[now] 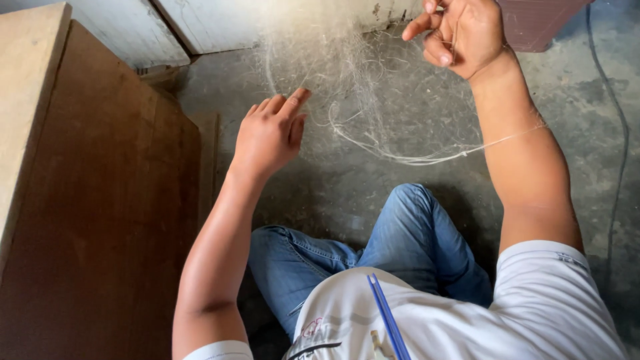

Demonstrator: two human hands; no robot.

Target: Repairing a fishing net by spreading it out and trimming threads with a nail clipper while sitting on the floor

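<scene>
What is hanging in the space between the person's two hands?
In the head view, a pale, fine fishing net with a thicker white cord spans the gap between the left hand and the raised right hand, above the grey concrete floor.

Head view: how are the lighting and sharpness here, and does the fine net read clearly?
Head view: soft daylight, no glare; right hand and left hand sharp; fine net washes out against the pale wall; wide-angle stretching at the edges.

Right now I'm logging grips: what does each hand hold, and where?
Right hand pinches fine strands of the pale fishing net near its top. Left hand only touches the mesh lower down, fingers open.
</scene>
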